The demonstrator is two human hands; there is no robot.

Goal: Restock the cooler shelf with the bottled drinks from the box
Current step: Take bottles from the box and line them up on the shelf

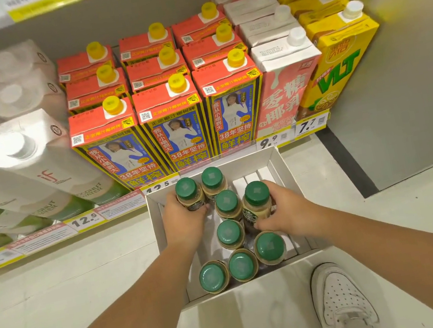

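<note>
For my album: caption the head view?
Both hands grip green-capped bottles in a box.

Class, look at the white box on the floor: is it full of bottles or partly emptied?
Partly emptied. The box holds eight green-capped bottles, and bare dividers show at its far right corner.

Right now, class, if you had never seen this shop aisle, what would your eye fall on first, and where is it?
First, the green-capped bottles standing in the white box on the floor at the centre, with the left hand and right hand each closed around one. Behind them, the red-topped cartons with yellow caps fill the low shelf, and a yellow VLT carton stands at its right end.
</note>
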